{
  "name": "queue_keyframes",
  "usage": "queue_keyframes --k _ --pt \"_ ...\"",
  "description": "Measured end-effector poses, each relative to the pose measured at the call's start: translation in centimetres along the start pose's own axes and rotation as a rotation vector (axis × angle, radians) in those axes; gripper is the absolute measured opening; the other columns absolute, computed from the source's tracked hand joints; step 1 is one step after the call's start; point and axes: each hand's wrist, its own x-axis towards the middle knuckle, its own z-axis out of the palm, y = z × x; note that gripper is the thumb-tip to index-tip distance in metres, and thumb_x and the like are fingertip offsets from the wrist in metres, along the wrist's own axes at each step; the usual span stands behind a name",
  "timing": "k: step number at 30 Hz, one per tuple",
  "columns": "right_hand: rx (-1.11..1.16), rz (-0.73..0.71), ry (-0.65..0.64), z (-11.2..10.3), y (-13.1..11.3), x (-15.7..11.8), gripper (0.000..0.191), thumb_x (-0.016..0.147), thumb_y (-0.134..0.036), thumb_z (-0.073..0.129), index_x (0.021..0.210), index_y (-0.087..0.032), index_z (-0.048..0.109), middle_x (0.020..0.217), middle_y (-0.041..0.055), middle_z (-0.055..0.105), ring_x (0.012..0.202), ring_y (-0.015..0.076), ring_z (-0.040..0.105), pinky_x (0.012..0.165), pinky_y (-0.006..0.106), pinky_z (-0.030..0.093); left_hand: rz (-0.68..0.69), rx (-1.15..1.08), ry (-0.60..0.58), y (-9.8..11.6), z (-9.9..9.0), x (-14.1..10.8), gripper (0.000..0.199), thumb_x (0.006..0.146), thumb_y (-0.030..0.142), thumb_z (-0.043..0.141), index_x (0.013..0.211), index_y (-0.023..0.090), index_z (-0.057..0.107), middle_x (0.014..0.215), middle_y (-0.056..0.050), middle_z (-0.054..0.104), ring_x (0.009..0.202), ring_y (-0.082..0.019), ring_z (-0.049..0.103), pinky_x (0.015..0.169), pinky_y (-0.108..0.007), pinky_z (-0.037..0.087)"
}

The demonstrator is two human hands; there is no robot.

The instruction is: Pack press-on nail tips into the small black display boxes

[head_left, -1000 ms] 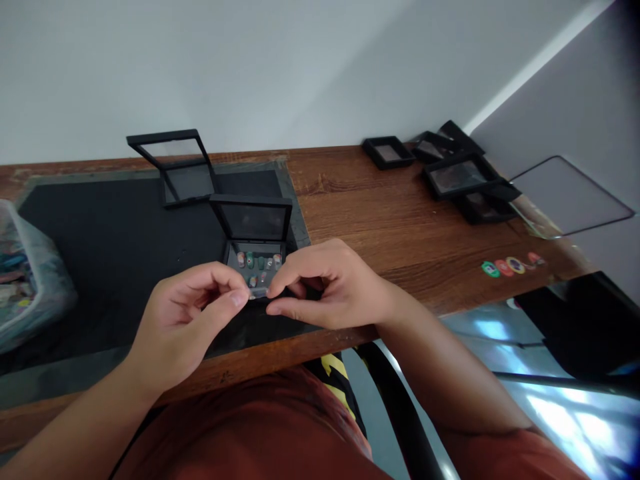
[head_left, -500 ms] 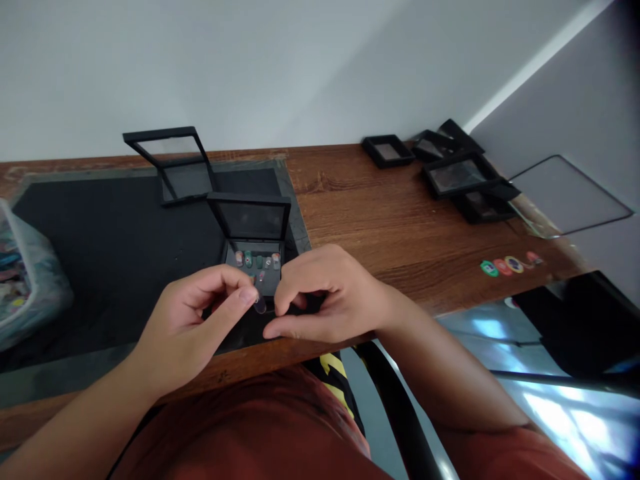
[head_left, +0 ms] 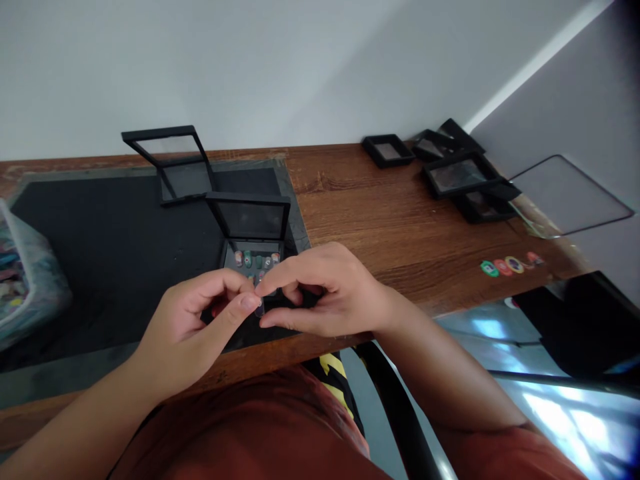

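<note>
Left hand: I had a small glossy piece pinched between thumb and forefinger.
Right hand: my forefinger met my left fingertips, with the thumb apart below; I could not tell whether these fingers gripped the piece too.
Where it was: poking out past my left thumb, on the near side of the black case.
Case: lid up on the dark mat, nail-shaped pieces inside.

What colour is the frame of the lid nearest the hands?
The lid frame is black; the head view shows it best.
</note>
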Motion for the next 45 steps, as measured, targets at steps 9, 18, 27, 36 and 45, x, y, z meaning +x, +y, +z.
queue_keyframes --k 9,18,27,36,45 --pt "-0.14 -0.119 0.047 0.0 0.0 0.2 0.025 0.093 -0.037 0.076 0.108 -0.018 0.075 0.07 -0.0054 0.069 0.062 0.0042 0.06 0.059 0.02 0.038 0.02 0.0 0.01 -0.1 -0.1 -0.2 0.024 0.097 0.038 0.061 0.08 0.022 0.069 0.067 0.002 0.063 0.058 -0.01 0.053 0.052 -0.019 0.043" --pt "-0.283 -0.208 0.14 0.6 0.1 0.2 0.021 0.095 -0.037 0.073 0.107 -0.019 0.076 0.067 -0.0057 0.066 0.057 0.0046 0.055 0.056 0.022 0.037 0.02 -0.03 0.059 0.0 0.0 -0.2 0.025 0.096 0.039 0.063 0.08 0.021 0.069 0.068 0.0 0.063 0.058 -0.011 0.053 0.052 -0.022 0.042" --pt "-0.284 0.198 0.029 -1.3 0.3 0.2 0.024 0.085 -0.033 0.079 0.104 -0.018 0.077 0.063 -0.0061 0.06 0.056 0.0065 0.051 0.058 0.021 0.035 0.025 -0.249 0.395 0.0 -0.3 0.1 0.006 0.094 0.031 0.067 0.096 0.025 0.067 0.077 0.001 0.06 0.068 -0.013 0.051 0.059 -0.029 0.038" --pt "-0.3 0.455 -0.194 -1.4 0.4 0.5 0.024 0.081 -0.031 0.079 0.101 -0.019 0.077 0.064 -0.0067 0.061 0.056 0.0068 0.049 0.059 0.024 0.029 0.059 -0.174 0.654 -0.3 -1.1 0.4 0.014 0.092 0.035 0.069 0.086 0.023 0.065 0.078 0.002 0.056 0.068 -0.013 0.048 0.061 -0.035 0.034" --pt "-0.251 0.442 -0.234 -1.5 0.4 0.7 0.025 0.081 -0.033 0.079 0.102 -0.019 0.076 0.065 -0.0068 0.06 0.056 0.0065 0.047 0.059 0.023 0.028 0.073 -0.012 0.665 0.0 -1.0 0.3 0.014 0.094 0.032 0.066 0.085 0.021 0.064 0.076 0.002 0.057 0.065 -0.01 0.049 0.055 -0.03 0.035"
